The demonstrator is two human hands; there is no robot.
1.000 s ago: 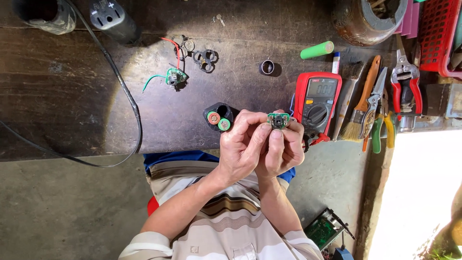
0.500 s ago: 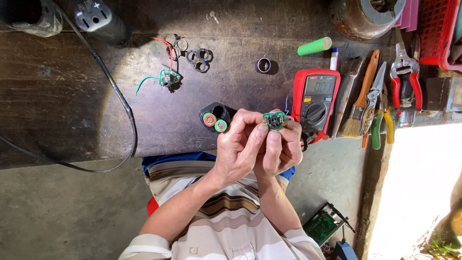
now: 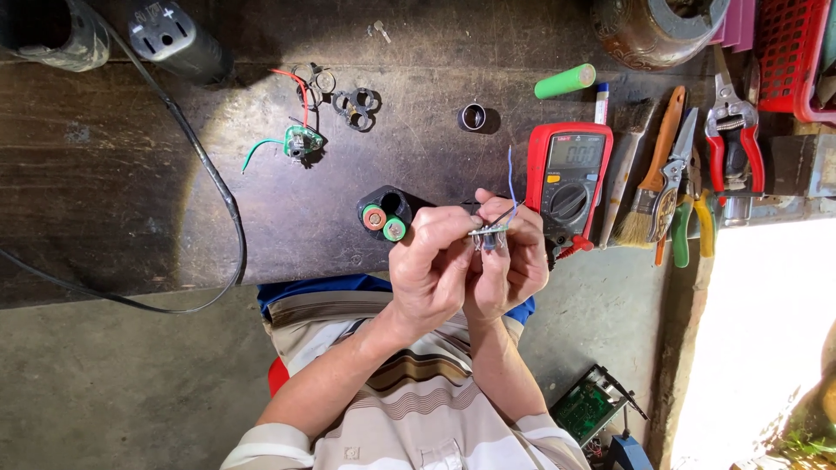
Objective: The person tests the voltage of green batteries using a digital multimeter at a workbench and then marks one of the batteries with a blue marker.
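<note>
Both my hands meet over the front edge of a dark wooden bench [image 3: 104,174]. My left hand [image 3: 431,265] and my right hand [image 3: 515,261] pinch a small round circuit board [image 3: 489,233] between their fingertips. The board is turned edge-on, and a thin blue wire [image 3: 510,178] rises from it. Just left of my left hand, a black battery holder [image 3: 383,215] with two cells rests on the bench. A red multimeter [image 3: 568,178] lies right behind my right hand.
On the bench lie a green cell [image 3: 564,81], a metal ring [image 3: 472,117], a small green board with red and green wires [image 3: 300,141], black ring parts [image 3: 355,104], a brush [image 3: 640,191], snips [image 3: 684,191] and red pliers [image 3: 731,148]. A black cable [image 3: 209,183] loops at the left.
The small board has turned from face-up to edge-on between my fingers, and the blue wire now stands up from it. My hands stay in the same place.
</note>
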